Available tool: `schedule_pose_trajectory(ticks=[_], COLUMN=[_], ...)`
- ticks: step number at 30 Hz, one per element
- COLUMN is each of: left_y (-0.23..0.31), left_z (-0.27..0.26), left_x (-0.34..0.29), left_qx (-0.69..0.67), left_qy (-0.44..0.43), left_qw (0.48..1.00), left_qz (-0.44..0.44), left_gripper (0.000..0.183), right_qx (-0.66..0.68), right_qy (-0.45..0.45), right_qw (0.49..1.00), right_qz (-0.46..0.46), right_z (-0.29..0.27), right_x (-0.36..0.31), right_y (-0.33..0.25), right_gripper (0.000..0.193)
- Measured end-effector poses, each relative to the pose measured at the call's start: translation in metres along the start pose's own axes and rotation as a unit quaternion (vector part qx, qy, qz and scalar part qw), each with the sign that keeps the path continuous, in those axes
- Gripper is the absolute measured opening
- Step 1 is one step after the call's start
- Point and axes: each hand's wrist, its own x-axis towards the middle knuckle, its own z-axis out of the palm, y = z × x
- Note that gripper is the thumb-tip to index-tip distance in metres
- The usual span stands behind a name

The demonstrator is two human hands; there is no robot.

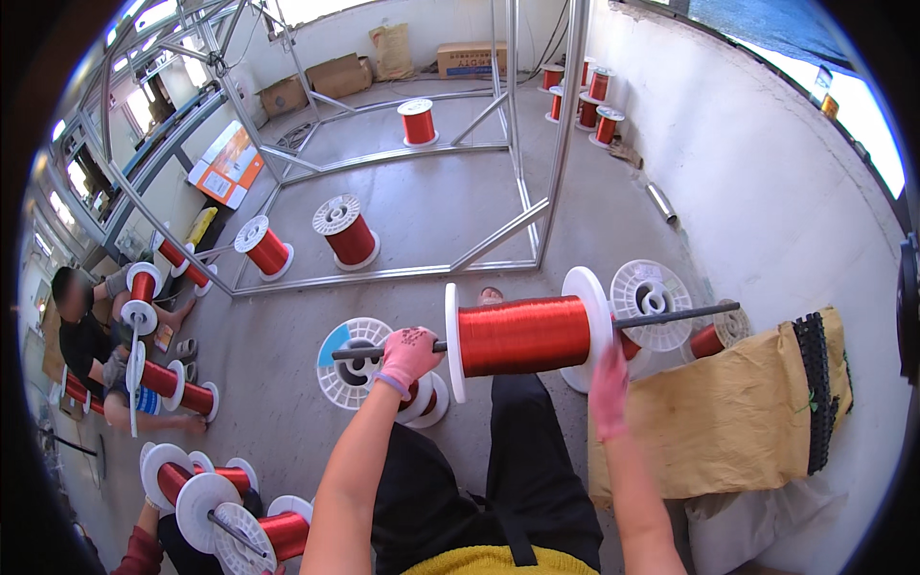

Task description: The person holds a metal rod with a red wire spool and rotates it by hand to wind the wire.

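In front of me a large spool of red wire (pixel 524 335) with white end flanges lies on its side in the air, over my knees. A dark rod (pixel 676 314) runs through its core and sticks out at both ends. My left hand (pixel 409 355), in a pink glove, is closed around the rod just left of the spool. My right hand (pixel 608 391), also pink-gloved, is at the right flange, its fingers smeared by motion; whether it grips cannot be made out. Behind the rod's left end stands a white-flanged spool (pixel 331 381) with a blue patch.
White-flanged spools (pixel 652 305) stand right, beside a brown sack (pixel 709 422). A metal frame (pixel 402 278) rises ahead, with red-wire spools (pixel 353 240) inside. A person (pixel 81 335) sits left among spools; another person's sleeve (pixel 144 546) shows lower left.
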Motion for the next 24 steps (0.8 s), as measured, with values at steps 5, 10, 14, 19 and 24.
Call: schedule_pose_trajectory(ticks=[5,10,14,19,24], left_y=[0.015,0.006,0.007,0.005,0.008], left_z=[0.002,0.000,0.000,0.001,0.001], left_x=[0.020,0.003,0.006,0.006,0.008], left_qx=[0.060,-0.017,0.001,0.003,-0.001], left_qy=[0.046,0.011,-0.010,-0.001,-0.020], left_qw=[0.996,1.000,1.000,1.000,1.000], left_qz=[0.046,0.009,0.000,0.005,0.002], left_gripper=[0.030,0.027,0.027,0.028,0.027], right_qx=[-0.505,-0.221,-0.195,-0.134,-0.100], right_qy=[-0.291,-0.181,-0.169,-0.139,-0.053], right_qw=[0.813,0.942,0.951,0.970,0.988], right_qz=[-0.011,0.174,0.168,0.149,0.109], right_z=[-0.003,-0.015,-0.031,-0.022,-0.027], right_x=[-0.163,-0.121,-0.089,-0.094,-0.090], right_y=[0.261,0.168,0.126,0.123,0.121], right_gripper=[0.035,0.035,0.038,0.041,0.038])
